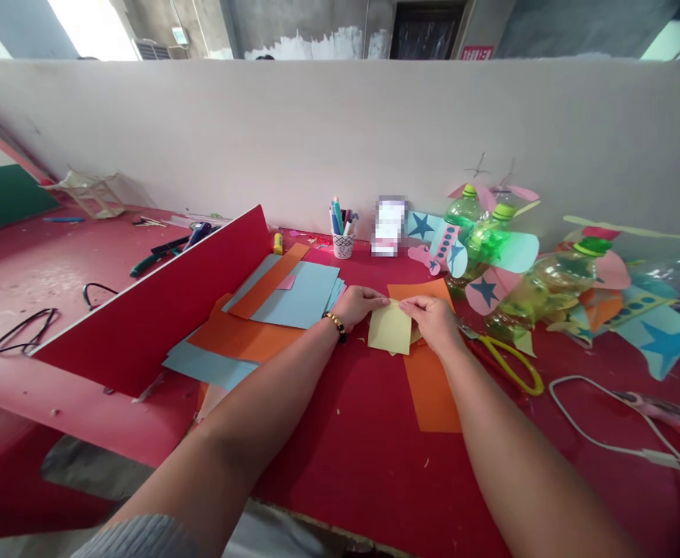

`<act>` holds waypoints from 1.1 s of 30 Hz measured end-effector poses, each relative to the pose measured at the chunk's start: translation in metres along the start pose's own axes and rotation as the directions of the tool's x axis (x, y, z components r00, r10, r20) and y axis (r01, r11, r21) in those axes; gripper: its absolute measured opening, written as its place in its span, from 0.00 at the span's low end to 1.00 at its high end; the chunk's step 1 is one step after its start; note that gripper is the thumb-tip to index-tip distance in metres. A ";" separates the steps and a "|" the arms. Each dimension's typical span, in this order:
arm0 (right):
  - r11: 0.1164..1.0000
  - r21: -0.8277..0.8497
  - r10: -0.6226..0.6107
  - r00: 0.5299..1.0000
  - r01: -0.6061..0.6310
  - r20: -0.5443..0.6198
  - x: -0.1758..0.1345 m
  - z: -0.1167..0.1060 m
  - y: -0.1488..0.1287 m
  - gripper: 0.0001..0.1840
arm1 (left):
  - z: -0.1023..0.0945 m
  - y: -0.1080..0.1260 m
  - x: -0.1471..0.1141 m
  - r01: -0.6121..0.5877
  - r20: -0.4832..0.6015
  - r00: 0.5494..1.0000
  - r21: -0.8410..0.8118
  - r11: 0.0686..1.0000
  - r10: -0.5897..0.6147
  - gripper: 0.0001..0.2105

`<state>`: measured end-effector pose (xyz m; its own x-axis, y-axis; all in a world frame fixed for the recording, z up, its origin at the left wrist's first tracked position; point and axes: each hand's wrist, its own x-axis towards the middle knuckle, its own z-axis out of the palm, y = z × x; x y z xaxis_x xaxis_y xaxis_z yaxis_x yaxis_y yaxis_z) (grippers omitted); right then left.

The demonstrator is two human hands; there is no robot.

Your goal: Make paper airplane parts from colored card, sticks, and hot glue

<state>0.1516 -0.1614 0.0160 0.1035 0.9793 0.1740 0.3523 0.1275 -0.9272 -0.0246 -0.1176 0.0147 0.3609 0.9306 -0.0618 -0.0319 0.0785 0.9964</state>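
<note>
A piece of pale yellow paper is held over the right half of the red counter, between its front and back edges. Its top edge is pinched by the grip of the left hand and by that of the right hand, both closed on it side by side. The handling of this piece seems to be midway: it is joined to nothing, and whether it is folded cannot be told. Toward the back right corner, paper shapes with blue stars appear already fitted to plastic bottles, while blue sheets on the left are left plain.

An orange sheet is partly covered by the hands. Just beside the right hand, scissors are laid, and a white cable is strewn nearer the right edge, its connector exposed; movement that way could be hampered by both. Along the back edge a pen cup and a phone are stood. The left side is closed off by a red board.
</note>
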 end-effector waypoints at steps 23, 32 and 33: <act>0.982 0.185 0.030 0.999 -0.033 0.022 0.002 0.008 0.007 0.17 | 0.003 -0.002 0.001 0.010 0.021 1.000 -0.090 0.996 -0.008 0.15; 0.935 0.344 0.093 0.996 -0.088 0.003 0.002 0.009 0.003 0.13 | 0.005 0.001 -0.001 0.051 0.027 0.999 -0.231 0.972 -0.046 0.14; 0.928 0.359 0.103 0.995 -0.097 0.004 0.002 0.009 0.003 0.13 | 0.005 0.001 -0.002 0.059 0.026 0.998 -0.240 0.969 -0.054 0.14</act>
<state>0.1445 -0.1581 0.0109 0.1356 0.9878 0.0767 -0.0169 0.0797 -0.9967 -0.0208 -0.1208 0.0164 0.3858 0.9155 -0.1140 -0.2339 0.2166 0.9478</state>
